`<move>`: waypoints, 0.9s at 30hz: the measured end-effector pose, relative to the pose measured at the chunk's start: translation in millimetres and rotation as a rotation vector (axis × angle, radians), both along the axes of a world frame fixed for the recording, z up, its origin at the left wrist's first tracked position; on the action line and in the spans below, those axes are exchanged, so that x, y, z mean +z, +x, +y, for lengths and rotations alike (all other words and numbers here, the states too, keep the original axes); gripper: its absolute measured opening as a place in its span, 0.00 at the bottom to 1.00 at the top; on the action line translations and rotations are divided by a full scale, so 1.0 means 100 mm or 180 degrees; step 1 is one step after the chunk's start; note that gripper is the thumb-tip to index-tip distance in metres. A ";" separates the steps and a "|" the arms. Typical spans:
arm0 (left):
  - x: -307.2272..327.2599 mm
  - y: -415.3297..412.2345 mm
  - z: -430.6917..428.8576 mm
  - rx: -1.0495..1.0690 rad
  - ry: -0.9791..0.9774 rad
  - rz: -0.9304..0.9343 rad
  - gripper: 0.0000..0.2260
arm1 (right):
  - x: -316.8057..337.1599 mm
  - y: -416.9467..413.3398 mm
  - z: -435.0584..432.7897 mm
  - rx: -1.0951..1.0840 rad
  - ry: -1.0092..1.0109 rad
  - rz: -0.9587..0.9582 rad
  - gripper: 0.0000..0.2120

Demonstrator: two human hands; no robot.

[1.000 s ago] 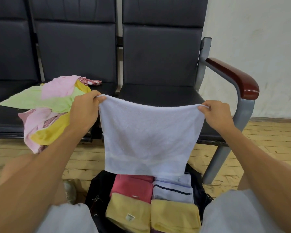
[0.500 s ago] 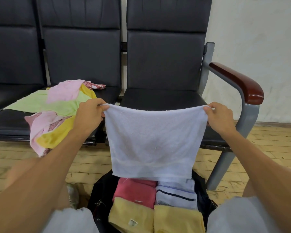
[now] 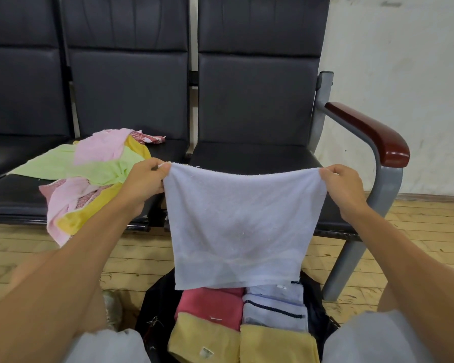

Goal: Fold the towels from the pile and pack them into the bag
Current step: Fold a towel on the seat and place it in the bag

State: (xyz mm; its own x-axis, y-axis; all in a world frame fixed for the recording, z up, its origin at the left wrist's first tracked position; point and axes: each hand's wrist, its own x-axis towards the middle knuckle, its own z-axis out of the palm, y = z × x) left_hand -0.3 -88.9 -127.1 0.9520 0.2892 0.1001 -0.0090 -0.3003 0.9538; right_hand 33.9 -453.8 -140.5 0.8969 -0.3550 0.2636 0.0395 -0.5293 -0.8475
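Towel of pale lilac terry hangs between left hand and right hand, each pinching a top corner, screening far end of black fabric bag. Coloured towel pile lies left on black padded surface.

Centre: towel stretched between left hand and right hand, hanging just above the bag on the floor. In the bag: folded towels, side by side in two rows. Left, behind the left hand: pile on a seat. Behind the towel: another seat, armrest at its right.
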 end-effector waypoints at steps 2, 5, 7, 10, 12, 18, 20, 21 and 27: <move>0.03 -0.01 -0.01 -0.0099 -0.0541 0.0103 0.10 | -0.01 0.01 -0.01 0.0011 0.0303 -0.0023 0.07; 0.06 -0.01 -0.01 -0.0159 -0.1170 0.0146 0.10 | -0.01 0.02 0.03 0.0094 0.0773 -0.0029 0.08; 0.03 -0.01 -0.02 -0.0044 -0.1117 0.0076 0.10 | -0.03 0.02 0.05 0.0056 0.0831 -0.0036 0.09; -0.01 -0.01 -0.04 0.0179 -0.0842 -0.0130 0.03 | -0.03 0.01 0.04 -0.0068 0.0837 -0.0085 0.06; -0.02 0.01 -0.03 0.0351 -0.0626 -0.0210 0.02 | -0.03 0.01 0.03 -0.0086 0.0818 -0.0113 0.07; -0.05 0.04 0.05 0.0605 -0.0080 -0.0314 0.11 | -0.02 -0.02 -0.01 -0.0091 0.0344 -0.0116 0.11; -0.07 0.04 0.05 0.0700 0.0053 -0.0360 0.12 | -0.02 -0.03 -0.01 -0.0059 0.0095 -0.0139 0.10; -0.07 0.04 0.05 0.0763 0.0122 -0.0386 0.13 | -0.02 -0.04 -0.01 -0.0051 0.0007 -0.0145 0.10; -0.08 0.00 0.01 0.1043 0.1011 -0.0711 0.08 | -0.02 -0.03 -0.02 -0.0042 -0.0267 -0.0165 0.09</move>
